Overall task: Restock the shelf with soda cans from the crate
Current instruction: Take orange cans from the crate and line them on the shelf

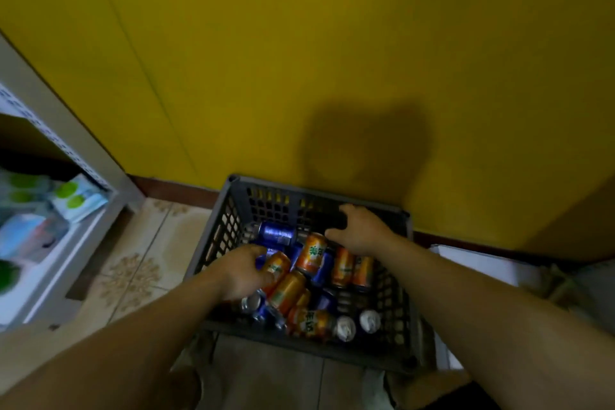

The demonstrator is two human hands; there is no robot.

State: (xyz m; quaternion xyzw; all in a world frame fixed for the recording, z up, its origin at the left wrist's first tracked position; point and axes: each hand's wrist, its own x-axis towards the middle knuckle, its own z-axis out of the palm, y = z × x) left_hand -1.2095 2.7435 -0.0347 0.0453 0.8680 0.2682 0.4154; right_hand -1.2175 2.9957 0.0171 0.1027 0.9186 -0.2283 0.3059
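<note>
Reaches into the crate [216, 243] with both hands apart. Grips an orange can [278, 268] with the left hand [241, 271] at the crate's left side; rests the right hand [362, 231] near the crate's far wall, fingers bent, hold not discernible. Heaped loose inside the crate: orange and blue cans [312, 255]; left of the crate, the shelf [83, 143] with packets [78, 200].

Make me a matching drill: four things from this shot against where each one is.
Things: 1 left hand; 2 right hand; 3 white metal shelf unit; 4 dark grey plastic crate.
Places: A holding jumbled soda cans; B by the crate's far wall; C touching an orange soda can; D left of the crate.
Pairs: 1-C; 2-B; 3-D; 4-A.
</note>
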